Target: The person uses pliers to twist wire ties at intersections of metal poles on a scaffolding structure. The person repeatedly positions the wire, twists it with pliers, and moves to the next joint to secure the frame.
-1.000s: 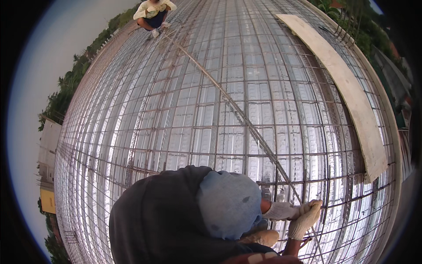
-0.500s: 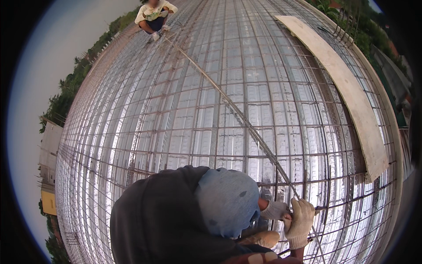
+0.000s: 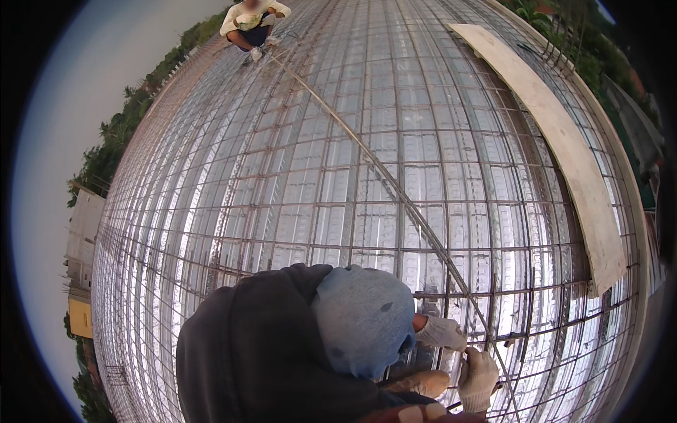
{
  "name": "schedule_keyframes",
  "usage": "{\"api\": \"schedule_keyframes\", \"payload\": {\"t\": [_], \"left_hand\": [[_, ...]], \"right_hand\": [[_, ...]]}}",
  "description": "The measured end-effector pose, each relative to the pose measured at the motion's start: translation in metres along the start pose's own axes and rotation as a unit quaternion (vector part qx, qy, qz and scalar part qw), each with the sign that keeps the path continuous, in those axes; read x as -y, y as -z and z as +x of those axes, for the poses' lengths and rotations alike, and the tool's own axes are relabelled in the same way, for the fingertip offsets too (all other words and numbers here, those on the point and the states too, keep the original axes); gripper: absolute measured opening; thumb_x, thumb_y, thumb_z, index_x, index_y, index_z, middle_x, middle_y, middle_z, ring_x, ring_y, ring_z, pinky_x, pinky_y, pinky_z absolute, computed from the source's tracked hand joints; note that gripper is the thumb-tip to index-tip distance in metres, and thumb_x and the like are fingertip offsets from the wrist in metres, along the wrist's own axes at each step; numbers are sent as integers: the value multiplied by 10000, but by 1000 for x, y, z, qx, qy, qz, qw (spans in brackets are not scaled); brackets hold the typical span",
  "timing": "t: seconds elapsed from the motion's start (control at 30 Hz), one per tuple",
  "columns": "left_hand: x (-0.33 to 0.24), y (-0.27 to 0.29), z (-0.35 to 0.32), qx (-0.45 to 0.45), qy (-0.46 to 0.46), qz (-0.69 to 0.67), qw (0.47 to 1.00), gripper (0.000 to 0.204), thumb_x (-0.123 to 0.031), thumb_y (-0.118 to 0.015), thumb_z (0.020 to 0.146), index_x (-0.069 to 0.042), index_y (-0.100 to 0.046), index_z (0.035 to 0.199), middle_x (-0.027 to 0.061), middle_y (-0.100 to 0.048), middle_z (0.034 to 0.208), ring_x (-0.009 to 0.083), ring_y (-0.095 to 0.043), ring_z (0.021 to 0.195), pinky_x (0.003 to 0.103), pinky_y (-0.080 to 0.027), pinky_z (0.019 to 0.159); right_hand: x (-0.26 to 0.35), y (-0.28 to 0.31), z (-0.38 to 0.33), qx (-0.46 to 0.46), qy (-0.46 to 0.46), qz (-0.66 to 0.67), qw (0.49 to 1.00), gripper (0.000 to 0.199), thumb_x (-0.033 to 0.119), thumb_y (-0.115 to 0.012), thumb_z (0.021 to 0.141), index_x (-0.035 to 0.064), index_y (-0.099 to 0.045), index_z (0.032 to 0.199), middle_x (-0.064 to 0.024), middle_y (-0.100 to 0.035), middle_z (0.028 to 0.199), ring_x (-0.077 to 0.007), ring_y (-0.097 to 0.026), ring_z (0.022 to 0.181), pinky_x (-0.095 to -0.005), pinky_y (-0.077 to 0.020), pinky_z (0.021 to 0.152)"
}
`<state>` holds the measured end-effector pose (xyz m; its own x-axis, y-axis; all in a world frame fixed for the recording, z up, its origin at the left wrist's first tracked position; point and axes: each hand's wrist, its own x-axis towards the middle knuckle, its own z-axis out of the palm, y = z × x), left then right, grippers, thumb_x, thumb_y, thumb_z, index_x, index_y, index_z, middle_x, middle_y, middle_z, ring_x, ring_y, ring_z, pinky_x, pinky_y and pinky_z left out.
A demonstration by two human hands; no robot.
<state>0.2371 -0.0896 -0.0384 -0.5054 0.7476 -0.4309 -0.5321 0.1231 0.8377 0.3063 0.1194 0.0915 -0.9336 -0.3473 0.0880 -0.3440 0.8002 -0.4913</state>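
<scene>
Holding gloved left hand (image 3: 442,333) and gloved right hand (image 3: 477,379) close together, almost meeting at the fingertips, impossible to tell whether clamping anything; working low over the steel mesh (image 3: 400,248), just left of the long diagonal bar (image 3: 427,228) running across it, facing a squatting co-worker (image 3: 254,23) near its far end, having a pale plank (image 3: 564,141) lying farther right
</scene>
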Motion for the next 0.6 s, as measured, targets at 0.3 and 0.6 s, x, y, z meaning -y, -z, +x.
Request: {"api": "schedule_keyframes", "payload": {"t": [0.3, 0.6], "left_hand": [[-67, -4, -22, 40, 103, 1, 994, 335, -457, -790, 955, -152, -753, 820, -57, -618, 679, 137, -521, 505, 372, -412, 487], [-80, 20, -39, -37, -148, 482, 863, 360, -476, -794, 985, -120, -832, 1018, 155, -771, 824, 370, -753, 704, 465, -558, 631]], "right_hand": [[-8, 6, 5, -42, -107, 63, 991, 247, 62, -785, 890, 76, -796, 1136, -185, -768, 927, -438, -754, 853, -521, -597, 766], [16, 42, 13, 164, -353, 370, 844, 283, 58, -572, 1029, -96, -793, 1116, -102, -752, 759, -142, -684, 628, -307, -542, 598]]}}
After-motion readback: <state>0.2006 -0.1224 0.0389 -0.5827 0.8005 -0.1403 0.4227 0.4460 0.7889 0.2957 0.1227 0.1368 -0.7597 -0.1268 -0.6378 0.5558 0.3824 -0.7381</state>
